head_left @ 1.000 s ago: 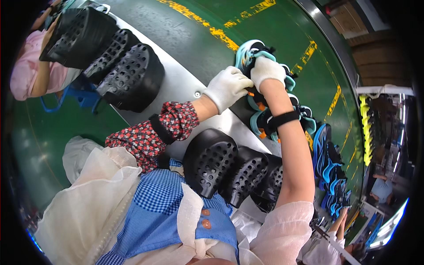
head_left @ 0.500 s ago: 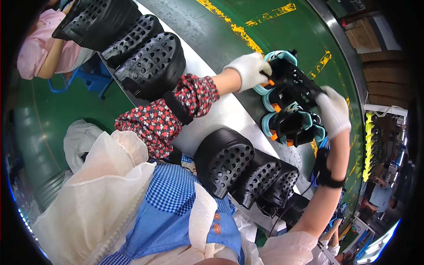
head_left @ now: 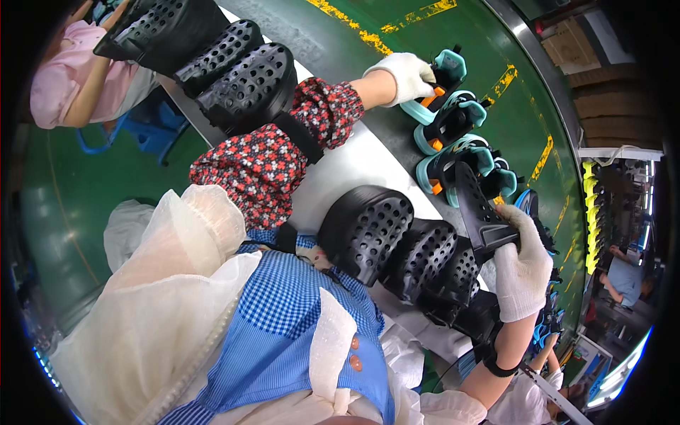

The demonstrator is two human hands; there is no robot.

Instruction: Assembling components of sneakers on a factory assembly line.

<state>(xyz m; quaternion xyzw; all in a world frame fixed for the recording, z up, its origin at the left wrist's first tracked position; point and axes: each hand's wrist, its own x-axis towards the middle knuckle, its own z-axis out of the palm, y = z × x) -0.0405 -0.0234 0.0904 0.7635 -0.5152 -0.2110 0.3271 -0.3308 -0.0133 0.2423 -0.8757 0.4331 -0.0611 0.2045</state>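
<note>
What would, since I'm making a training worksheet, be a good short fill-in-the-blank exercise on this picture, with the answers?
1. One black perforated piece is held in the wearer's ____ hand.
2. The left hand and the right hand both wear gloves coloured ____.
3. The left sleeve has a ____ pattern.
4. The tabs on the turquoise shoes are ____.

Missing words: right; white; floral; orange.

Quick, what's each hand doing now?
Left hand: curled at a teal-and-black sneaker; grip can't be told.
Right hand: closed, holding a perforated black shell.
</note>
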